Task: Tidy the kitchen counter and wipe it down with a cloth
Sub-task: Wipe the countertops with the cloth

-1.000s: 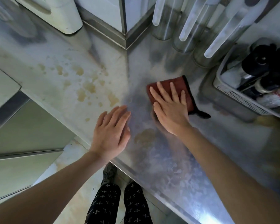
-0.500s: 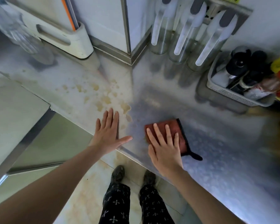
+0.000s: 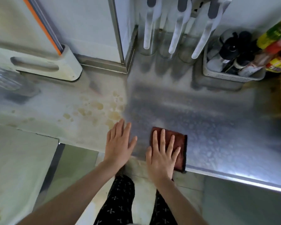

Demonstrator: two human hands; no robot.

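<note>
Right hand (image 3: pixel 162 155) lies flat on a dark red cloth (image 3: pixel 178 143), fingers straight and slightly spread, pressing it down and gripping nothing. The cloth is folded to a rough square and sits at the front edge of the steel counter (image 3: pixel 209 114), its near corner hanging just over the rim. Left hand (image 3: pixel 118 143) rests palm down on the bare counter just beside the cloth, not touching it; its fingers are straight and close together with the thumb out to the side, and it holds nothing. Brownish stains (image 3: pixel 97 109) mark the counter beyond the left fingertips. Further back, three clear jars (image 3: pixel 165 43) with white handles stand against the wall. To their right sits a white perforated basket (image 3: pixel 230 75) of dark bottles, and beside it stand bottles with yellow and red labels (image 3: pixel 276 46). At back left is a white holder (image 3: pixel 44 65) with an orange-edged board upright in its slot. Below the counter edge, patterned dark trousers (image 3: pixel 120 202) show.
</note>
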